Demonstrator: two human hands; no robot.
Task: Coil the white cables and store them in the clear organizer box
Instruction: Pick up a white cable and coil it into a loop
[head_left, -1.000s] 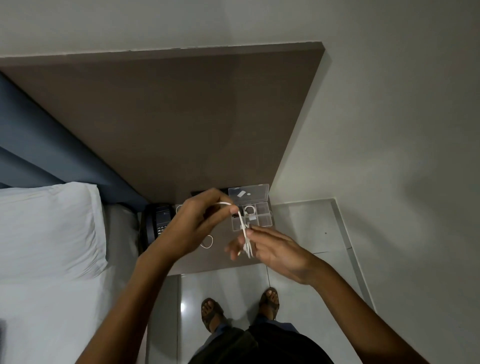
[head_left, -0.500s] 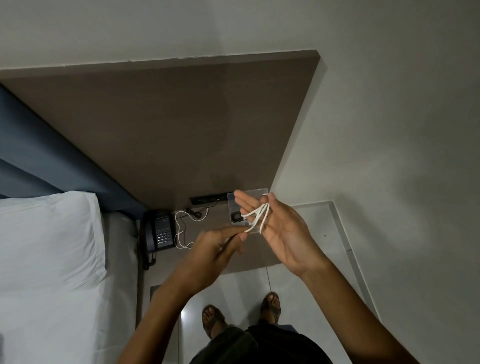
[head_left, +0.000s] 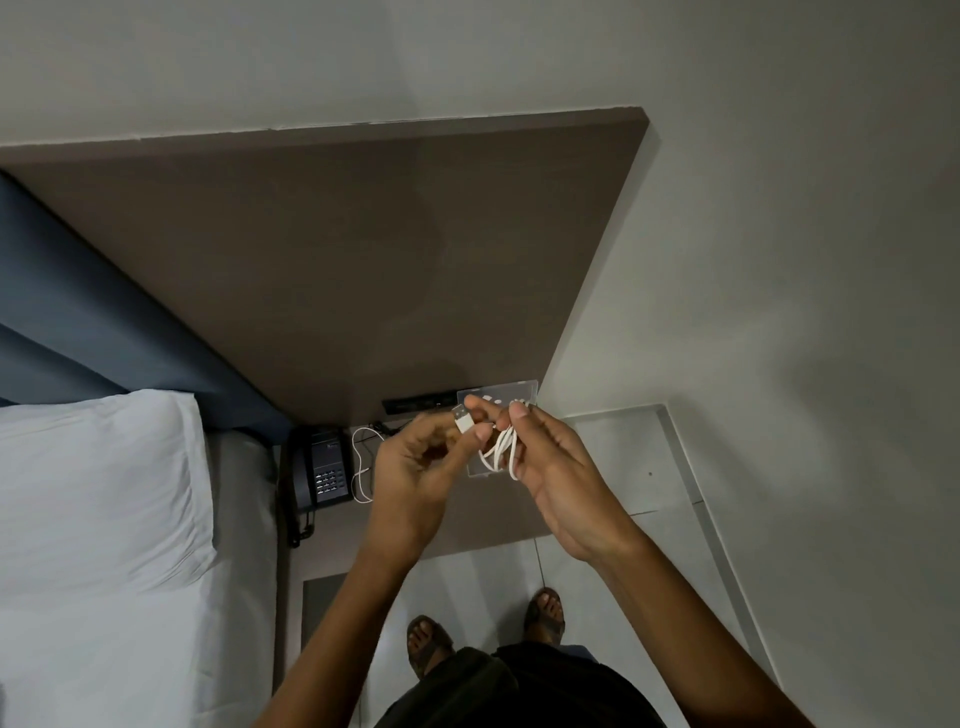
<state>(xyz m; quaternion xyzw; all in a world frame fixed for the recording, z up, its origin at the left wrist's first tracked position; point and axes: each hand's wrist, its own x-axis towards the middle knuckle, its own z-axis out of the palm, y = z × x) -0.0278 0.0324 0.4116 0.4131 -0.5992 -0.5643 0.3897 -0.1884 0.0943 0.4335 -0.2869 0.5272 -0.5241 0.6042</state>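
Both hands are up in front of the person, close together, near the middle of the head view. Left hand (head_left: 415, 478) sits at about 9 o'clock from the other hand. Its thumb and first finger pinch the white plug (head_left: 462, 420) at the end of a white cable (head_left: 501, 449). Right hand (head_left: 561, 467) has its fingers curled around the loops of that cable. The loops hang down from its fingers in a small bunch. The two hands almost touch at the plug.

Behind the hands, at 12 o'clock from them, is the clear organizer box (head_left: 498, 397). Its lid stands open against the brown wall panel (head_left: 363, 260). Most of the box is hidden by the fingers, so I cannot tell what lies in it. The box rests on a brown bedside shelf (head_left: 483, 525).

At 9 o'clock from the hands, a second white cable (head_left: 358, 457) lies loose on the shelf in a long loop. Just left of it is a black phone (head_left: 322, 470) with buttons. Further out at 9 o'clock is a white pillow (head_left: 98, 488) on a bed.

At 6 o'clock, low in the view, two feet in sandals (head_left: 543, 613) stand on a pale tiled floor (head_left: 467, 582).
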